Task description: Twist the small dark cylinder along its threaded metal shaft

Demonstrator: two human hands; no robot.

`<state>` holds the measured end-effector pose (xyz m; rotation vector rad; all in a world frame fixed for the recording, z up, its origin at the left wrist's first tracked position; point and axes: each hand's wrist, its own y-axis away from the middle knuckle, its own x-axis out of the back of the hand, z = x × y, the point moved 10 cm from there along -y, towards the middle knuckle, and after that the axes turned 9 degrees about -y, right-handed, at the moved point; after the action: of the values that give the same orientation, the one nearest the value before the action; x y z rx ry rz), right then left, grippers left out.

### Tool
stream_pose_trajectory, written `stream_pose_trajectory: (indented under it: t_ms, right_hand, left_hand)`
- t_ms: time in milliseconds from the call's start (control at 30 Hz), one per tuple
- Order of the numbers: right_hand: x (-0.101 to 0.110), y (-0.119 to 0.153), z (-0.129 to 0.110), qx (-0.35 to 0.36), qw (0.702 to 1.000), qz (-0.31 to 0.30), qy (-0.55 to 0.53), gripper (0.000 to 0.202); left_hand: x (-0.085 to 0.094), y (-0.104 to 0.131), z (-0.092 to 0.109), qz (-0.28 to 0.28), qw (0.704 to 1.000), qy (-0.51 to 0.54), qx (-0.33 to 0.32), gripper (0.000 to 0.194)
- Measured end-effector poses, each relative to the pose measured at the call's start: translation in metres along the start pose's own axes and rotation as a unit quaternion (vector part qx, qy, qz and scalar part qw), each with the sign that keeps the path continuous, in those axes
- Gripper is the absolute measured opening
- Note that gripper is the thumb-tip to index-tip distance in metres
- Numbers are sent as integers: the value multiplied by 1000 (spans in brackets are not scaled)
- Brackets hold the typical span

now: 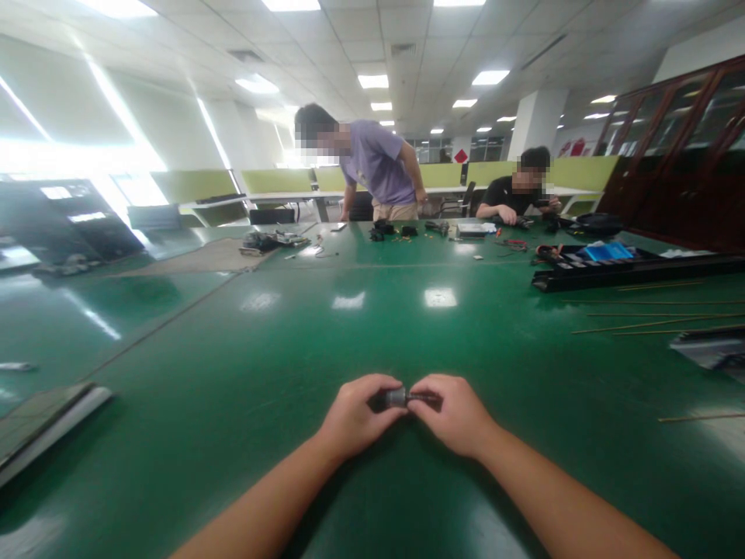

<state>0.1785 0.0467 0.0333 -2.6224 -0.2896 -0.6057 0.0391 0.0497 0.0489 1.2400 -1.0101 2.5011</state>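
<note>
Between my two hands is a small grey metal cylinder (pixel 396 397) with a thin dark shaft pointing right; its exact kind is too small to make out. My left hand (pixel 355 411) pinches the thick body between thumb and fingers. The thin shaft is gripped by the fingertips of my right hand (pixel 457 411). Both hands meet just above the green tabletop (pixel 291 334), close to the middle of the view. My fingers hide parts of the cylinder's ends.
Long black trays (pixel 617 273) and thin brass-coloured rods (pixel 652 320) lie at the right. A flat panel (pixel 46 423) rests at the left. Small parts and a stack of boards (pixel 273 241) are at the far side, where a person in purple (pixel 378 163) leans and another sits.
</note>
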Motion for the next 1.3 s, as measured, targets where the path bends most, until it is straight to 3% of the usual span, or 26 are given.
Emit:
stream_pose_trajectory:
  t_ms: [1300]
  right_hand:
    - [5, 0, 3, -10, 1000, 21, 18, 7]
  left_hand:
    - [7, -1, -1, 15, 1000, -11, 4, 26]
